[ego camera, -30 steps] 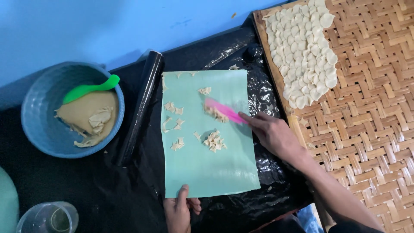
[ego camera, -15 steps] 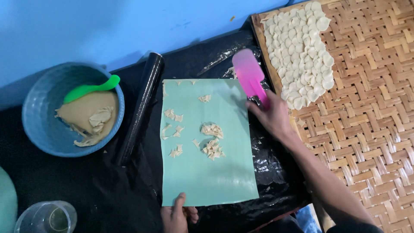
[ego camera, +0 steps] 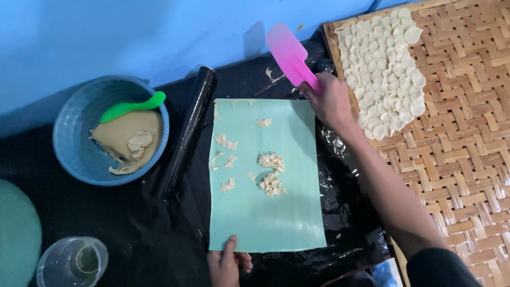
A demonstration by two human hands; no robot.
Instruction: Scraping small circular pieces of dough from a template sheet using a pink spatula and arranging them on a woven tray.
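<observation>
My right hand [ego camera: 330,100] grips a pink scraper [ego camera: 289,53] and holds it raised above the far right corner of a mint-green mat [ego camera: 265,212]. Scraps of pale dough [ego camera: 271,175] lie scattered over the middle of the mat. My left hand [ego camera: 227,261] presses down on the mat's near edge with its fingers. A black rolling pin [ego camera: 187,133] lies along the mat's left side. Thin dough discs [ego camera: 382,69] cover the far part of a woven bamboo tray [ego camera: 462,159] on the right.
A blue bowl [ego camera: 74,154] at the left holds a lump of dough [ego camera: 130,137] and a green scraper [ego camera: 133,106]. A clear glass [ego camera: 71,263] stands at the near left beside a green round object [ego camera: 16,239]. Black plastic sheet [ego camera: 106,223] covers the work surface.
My right hand has lifted the pink scraper off the mat and moved it up toward the far right corner. The dough scraps now sit gathered nearer the middle. My left hand has stayed put.
</observation>
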